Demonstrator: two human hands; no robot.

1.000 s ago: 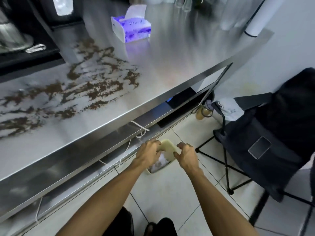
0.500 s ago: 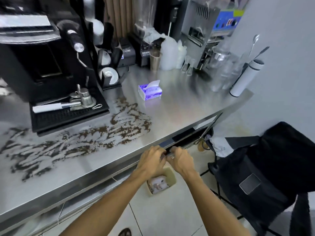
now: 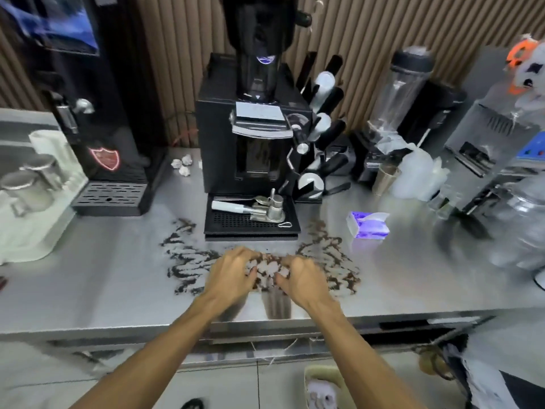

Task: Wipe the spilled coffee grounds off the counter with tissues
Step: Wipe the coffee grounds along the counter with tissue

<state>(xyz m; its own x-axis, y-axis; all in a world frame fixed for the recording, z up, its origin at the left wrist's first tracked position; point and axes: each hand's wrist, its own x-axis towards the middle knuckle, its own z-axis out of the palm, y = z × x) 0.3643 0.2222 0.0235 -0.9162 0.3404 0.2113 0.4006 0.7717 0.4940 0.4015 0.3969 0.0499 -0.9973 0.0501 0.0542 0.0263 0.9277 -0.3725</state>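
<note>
Far to the left of the black coffee machine [image 3: 253, 143], a white cloth [image 3: 38, 231] lies on the steel counter [image 3: 103, 284]. Two metal jugs [image 3: 41, 172] sit on the cloth. Closer to the coffee machine, also on its left, stands a tall black machine [image 3: 104, 128] with a red shield on its front. Three little balls of white paper [image 3: 182, 165] lie just to the left of the coffee machine.

The spilled coffee grounds [image 3: 185, 264] are on the counter in front of the coffee machine. They lie in brown wavy streaks. The streaks spread out to the left and to the right of the coffee machine's front.

Your left hand [image 3: 233, 276] is low over the grounds, in front of the coffee machine. Its fingers are bent down. Your right hand [image 3: 303, 278] is just beside it, also in front of the coffee machine. Its fingers and thumb are bent too. Your two hands are close together but apart.

Between them is a brown and white patch. It is too blurry to tell if it is a tissue or only grounds on the counter. So you cannot tell if your hands are gripping anything.

To the right of the coffee machine, a purple and white tissue box [image 3: 368, 227] lies on the counter, with a white tissue sticking out. Farther right and back stand a metal cup [image 3: 386, 178] and a clear blender [image 3: 398, 93].

On the floor, in front of the coffee machine and a bit to the right, sits a pale bin [image 3: 321, 374] with white paper inside.
</note>
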